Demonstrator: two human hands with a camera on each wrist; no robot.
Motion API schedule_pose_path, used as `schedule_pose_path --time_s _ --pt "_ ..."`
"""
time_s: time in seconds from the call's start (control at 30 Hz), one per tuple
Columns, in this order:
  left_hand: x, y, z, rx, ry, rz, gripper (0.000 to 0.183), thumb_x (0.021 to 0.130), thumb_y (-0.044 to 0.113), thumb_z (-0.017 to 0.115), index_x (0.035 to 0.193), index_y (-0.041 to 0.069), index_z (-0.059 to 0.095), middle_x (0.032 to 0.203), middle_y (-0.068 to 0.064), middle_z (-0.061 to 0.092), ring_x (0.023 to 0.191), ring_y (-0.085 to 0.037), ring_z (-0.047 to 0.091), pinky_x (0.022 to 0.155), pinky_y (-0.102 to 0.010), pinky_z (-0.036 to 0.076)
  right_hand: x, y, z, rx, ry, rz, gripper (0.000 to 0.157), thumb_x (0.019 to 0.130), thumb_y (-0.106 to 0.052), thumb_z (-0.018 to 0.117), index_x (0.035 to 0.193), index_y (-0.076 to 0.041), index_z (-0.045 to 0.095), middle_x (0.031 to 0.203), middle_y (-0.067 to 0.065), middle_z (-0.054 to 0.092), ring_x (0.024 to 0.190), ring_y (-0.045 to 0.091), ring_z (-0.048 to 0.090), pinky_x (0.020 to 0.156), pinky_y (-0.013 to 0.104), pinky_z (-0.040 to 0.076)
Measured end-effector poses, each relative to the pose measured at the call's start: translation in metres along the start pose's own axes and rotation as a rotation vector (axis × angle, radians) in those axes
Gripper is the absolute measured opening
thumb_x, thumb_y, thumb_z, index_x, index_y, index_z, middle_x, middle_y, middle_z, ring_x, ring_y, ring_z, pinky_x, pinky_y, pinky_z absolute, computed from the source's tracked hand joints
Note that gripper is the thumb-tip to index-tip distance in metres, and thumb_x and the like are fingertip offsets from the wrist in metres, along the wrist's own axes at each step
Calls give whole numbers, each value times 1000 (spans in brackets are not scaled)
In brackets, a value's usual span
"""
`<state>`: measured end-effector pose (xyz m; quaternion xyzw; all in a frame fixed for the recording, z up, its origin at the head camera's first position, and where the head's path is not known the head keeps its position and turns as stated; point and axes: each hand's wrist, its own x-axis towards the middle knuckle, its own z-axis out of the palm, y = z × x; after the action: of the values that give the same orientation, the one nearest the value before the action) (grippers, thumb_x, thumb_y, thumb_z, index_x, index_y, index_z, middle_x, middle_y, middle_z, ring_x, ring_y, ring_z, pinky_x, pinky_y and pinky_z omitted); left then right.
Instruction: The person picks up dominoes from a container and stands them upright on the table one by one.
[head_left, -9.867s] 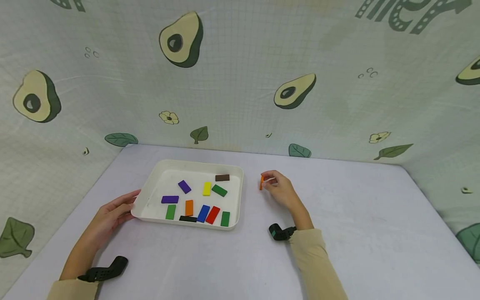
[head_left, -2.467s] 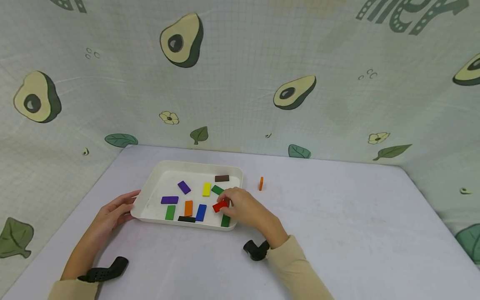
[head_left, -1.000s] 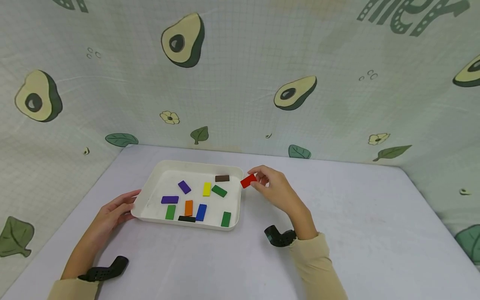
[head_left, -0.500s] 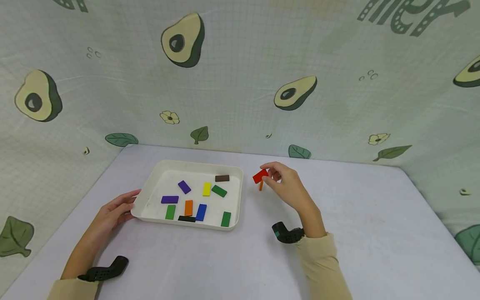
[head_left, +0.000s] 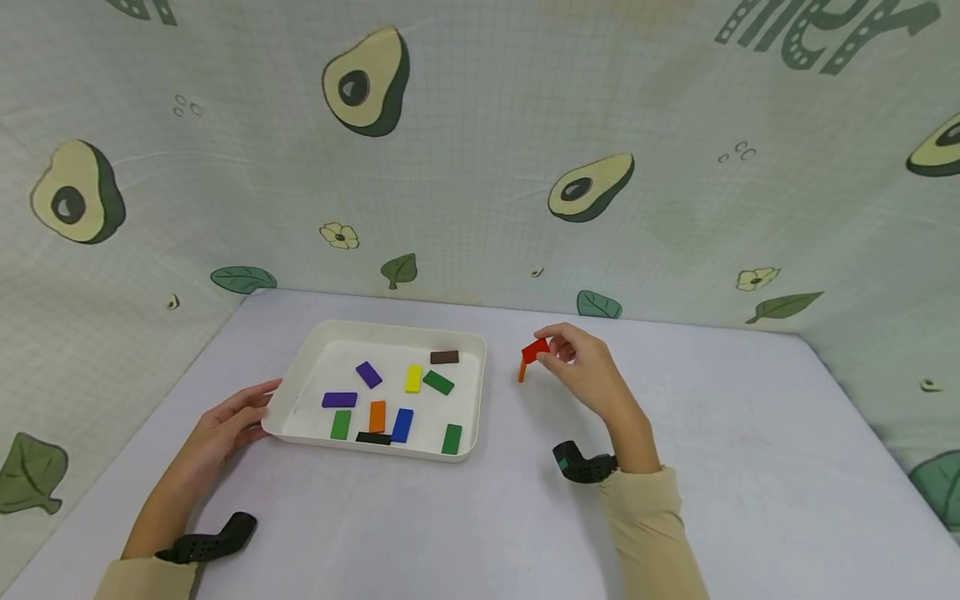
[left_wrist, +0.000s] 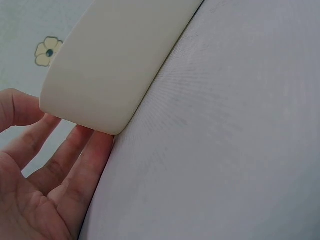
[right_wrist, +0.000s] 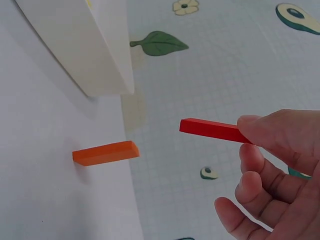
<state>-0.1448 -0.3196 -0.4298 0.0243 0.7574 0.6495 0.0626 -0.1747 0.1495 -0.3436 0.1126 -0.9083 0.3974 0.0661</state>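
My right hand pinches a red domino between thumb and fingers, a flat plain block held above the table. An orange domino stands upright on the white cloth just below and left of it. In the right wrist view a gap separates the red domino from the standing orange domino. My left hand rests at the left end of a white tray. Its fingertips touch the outer wall of the tray in the left wrist view, fingers fairly straight.
Several dominoes lie flat in the tray, among them a yellow domino, a blue domino, a black domino and a brown domino. A patterned cloth backdrop rises behind the table.
My right hand has set the orange domino upright, then taken the red one from the tray and carried it right, over to the orange one. My left hand has stayed at the tray.
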Motion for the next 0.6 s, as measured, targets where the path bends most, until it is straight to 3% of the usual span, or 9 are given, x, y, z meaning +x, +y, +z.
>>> schedule_pose_path --time_s 0.6 --pt "0 0 0 6 -3 -4 44 96 24 52 137 11 45 115 27 56 93 4 59 75 -13 50 0 18 -3 -17 3 79 26 87 -12 64 113 -8 61 86 6 52 83 20 48 68 27 42"
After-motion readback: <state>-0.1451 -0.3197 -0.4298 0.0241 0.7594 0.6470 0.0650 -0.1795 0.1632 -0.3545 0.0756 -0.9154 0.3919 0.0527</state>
